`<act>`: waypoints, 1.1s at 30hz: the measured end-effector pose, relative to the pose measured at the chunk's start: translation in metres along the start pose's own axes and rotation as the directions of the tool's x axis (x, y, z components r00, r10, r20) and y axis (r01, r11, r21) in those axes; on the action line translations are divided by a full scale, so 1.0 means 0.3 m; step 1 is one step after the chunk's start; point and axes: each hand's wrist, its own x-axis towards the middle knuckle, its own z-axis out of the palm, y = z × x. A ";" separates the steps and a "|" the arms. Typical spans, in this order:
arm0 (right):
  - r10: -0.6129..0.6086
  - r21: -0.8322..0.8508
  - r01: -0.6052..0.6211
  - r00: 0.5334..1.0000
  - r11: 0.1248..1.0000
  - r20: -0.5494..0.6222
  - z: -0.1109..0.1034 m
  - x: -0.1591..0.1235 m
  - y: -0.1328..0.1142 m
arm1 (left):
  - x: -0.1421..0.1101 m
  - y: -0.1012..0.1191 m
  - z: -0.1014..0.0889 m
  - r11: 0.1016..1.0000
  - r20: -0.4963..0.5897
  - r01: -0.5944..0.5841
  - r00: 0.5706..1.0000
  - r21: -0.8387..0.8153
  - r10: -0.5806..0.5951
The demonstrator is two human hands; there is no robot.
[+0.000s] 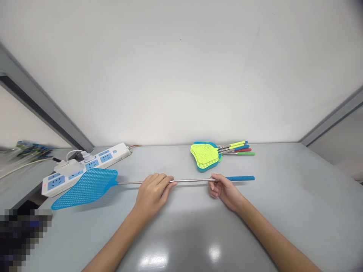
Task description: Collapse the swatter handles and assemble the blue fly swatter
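Fingers of your left hand (151, 196) curl together over the steel shaft (193, 180) of a blue plastic mesh fly swatter (85, 187), while the thumb and fingers of your right hand (225, 190) pinch that shaft just beside its blue rubber grip (240, 178). You hold the swatter level above the pale grey table (283, 211), its mesh head overlapping a white power strip (95, 163) in view. A stack of lime-and-blue swatters (204, 155) lies beyond.

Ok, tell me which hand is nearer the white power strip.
Left. The left hand holds the steel shaft of the blue fly swatter just right of and in front of the white power strip; the right hand is much farther right along that shaft.
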 end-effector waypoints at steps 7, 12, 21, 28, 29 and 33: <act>-0.004 0.043 0.005 1.000 0.999 -0.011 0.006 -0.001 0.004 | 0.000 0.032 0.007 0.997 -0.030 -0.039 0.999 -0.064 0.037; 0.023 0.110 -0.026 0.999 0.994 0.024 0.017 0.006 0.019 | 0.004 0.052 0.001 0.996 -0.048 -0.034 0.998 -0.079 0.030; 0.108 0.018 -0.112 0.980 0.993 0.166 0.087 -0.013 0.051 | -0.005 0.127 0.035 0.979 -0.038 -0.149 0.989 -0.137 0.145; 0.105 -0.009 -0.106 0.975 0.994 0.198 0.095 -0.012 0.078 | -0.016 0.154 0.049 0.980 0.031 -0.165 0.985 -0.112 0.169; 0.095 -0.012 -0.094 0.976 0.995 0.196 0.094 -0.011 0.082 | -0.016 0.154 0.048 0.981 0.034 -0.163 0.985 -0.102 0.167; 0.049 -0.036 -0.043 0.984 0.998 0.171 0.100 -0.011 0.089 | -0.013 0.155 0.041 0.984 0.028 -0.164 0.986 -0.065 0.167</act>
